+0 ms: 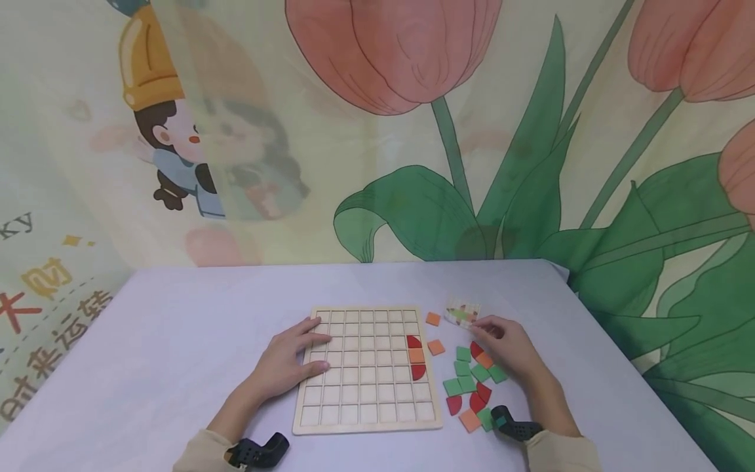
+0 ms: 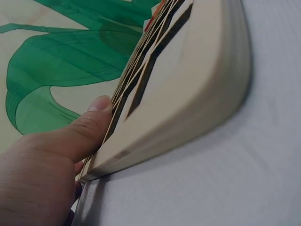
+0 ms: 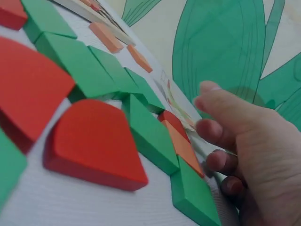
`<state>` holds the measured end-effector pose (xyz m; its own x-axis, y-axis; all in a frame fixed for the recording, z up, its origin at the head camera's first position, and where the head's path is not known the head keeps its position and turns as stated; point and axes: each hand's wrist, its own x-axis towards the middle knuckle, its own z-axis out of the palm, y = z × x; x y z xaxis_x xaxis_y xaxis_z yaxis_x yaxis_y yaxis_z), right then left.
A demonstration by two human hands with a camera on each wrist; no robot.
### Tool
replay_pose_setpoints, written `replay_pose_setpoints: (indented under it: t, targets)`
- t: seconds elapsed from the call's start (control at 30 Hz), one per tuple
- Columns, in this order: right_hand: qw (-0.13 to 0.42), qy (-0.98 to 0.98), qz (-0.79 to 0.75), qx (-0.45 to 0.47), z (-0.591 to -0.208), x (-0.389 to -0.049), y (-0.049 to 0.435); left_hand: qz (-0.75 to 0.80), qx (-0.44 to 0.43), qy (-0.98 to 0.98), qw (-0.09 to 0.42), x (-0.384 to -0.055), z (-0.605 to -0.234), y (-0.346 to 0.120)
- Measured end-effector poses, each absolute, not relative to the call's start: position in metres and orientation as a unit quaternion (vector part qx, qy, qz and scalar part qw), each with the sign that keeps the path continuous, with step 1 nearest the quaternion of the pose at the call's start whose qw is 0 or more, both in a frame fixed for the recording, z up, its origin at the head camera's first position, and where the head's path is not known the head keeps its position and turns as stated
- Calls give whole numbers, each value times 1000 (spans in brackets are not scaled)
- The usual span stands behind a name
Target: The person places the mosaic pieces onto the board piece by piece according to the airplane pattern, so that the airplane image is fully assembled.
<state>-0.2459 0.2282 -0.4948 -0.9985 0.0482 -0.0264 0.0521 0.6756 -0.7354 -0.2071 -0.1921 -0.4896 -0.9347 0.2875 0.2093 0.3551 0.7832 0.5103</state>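
My left hand [image 1: 287, 360] rests on the left side of a wooden grid board [image 1: 367, 430], fingers spread over its edge. In the left wrist view the thumb [image 2: 89, 125] lies on the board's rim. Two red rounded pieces [image 1: 418, 372] sit in the board's right part, with an orange square [image 1: 416, 356] between them. To the right of the board, my right hand [image 1: 510, 344] pinches the near right corner of a small pattern card [image 1: 462, 313] between thumb and fingers. The card is printed in green, red and orange.
Loose green squares [image 1: 467, 384], red rounded pieces [image 1: 454, 405] and orange squares [image 1: 470, 420] lie between the board and my right forearm. Two more orange squares [image 1: 433, 318] lie along the board's right edge. A printed curtain [image 1: 389, 144] hangs behind the white table [image 1: 224, 314].
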Motion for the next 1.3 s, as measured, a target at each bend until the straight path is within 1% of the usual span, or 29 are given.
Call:
replay_pose_setpoints:
  t: [0.1, 0.3, 0.5, 0.57, 0.7, 0.8, 0.97, 1.3]
  targets:
    - [21, 913, -407, 21, -496, -246, 225, -282, -165, -944, 54, -205, -489, -192]
    - [56, 918, -394, 2, -491, -249, 216, -283, -170, -942, 61, -204, -486, -192]
    - [103, 915, -390, -11, -483, -250, 217, -282, -173, -941, 66, -206, -490, -192]
    - [111, 917, -381, -22, -481, -250, 219, -282, -174, -941, 66, -207, -491, -192]
    - [108, 929, -348, -64, -478, -251, 219, -284, -172, -941, 68, -208, -492, -191]
    - [92, 937, -323, -93, -476, -251, 215, -284, -170, -941, 68, -207, -492, -191]
    - [69, 939, -318, -111, -473, -251, 202, -283, -171, -941, 73, -207, -493, -192]
    - [68, 938, -308, -145, -469, -247, 180, -280, -171, -942, 70, -207, -493, -191]
